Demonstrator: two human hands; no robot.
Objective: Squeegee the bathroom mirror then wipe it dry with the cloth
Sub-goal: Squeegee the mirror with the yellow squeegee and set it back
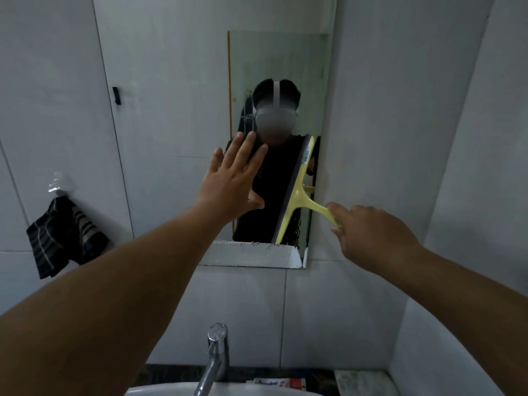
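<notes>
A tall rectangular mirror (285, 67) hangs on the white tiled wall ahead, with water drops along its lower edge. My right hand (371, 232) grips the handle of a yellow squeegee (297, 190), whose dark blade lies nearly upright against the right part of the glass. My left hand (234, 181) is raised flat with fingers spread, at the mirror's left edge, holding nothing. A dark striped cloth (63, 232) hangs from a clear wall hook at the left.
A chrome tap (214, 358) rises over the white basin (228, 391) at the bottom. A toothpaste tube (280, 383) lies on the dark counter behind the basin. A small black hook (116, 95) sits on the left wall.
</notes>
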